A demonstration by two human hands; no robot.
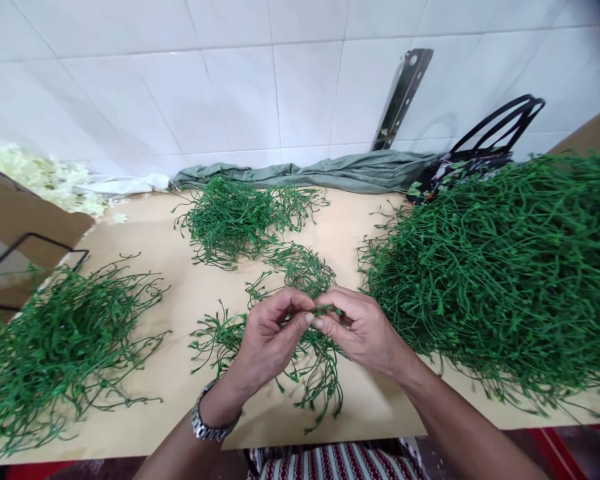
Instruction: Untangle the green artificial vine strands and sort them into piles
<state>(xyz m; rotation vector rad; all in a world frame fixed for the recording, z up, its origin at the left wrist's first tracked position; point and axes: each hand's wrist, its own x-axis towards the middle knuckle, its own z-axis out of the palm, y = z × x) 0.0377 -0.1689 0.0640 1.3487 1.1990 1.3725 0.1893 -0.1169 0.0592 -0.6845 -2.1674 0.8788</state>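
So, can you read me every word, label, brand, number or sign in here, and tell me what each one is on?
There are none that can be read.
Stems in the left hand and right hand: no label visible.
Wristband: any marking is too small to read.
Bag: a pattern, no readable words.
Bracket: holes, no readable marks.

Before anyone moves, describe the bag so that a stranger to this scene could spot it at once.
Start at the tiled wall and follow the grey-green cloth along its base to the right. By the cloth's right end sits the bag, partly hidden by the big green pile. Its looped black handles and dark, patterned fabric set it apart from both.
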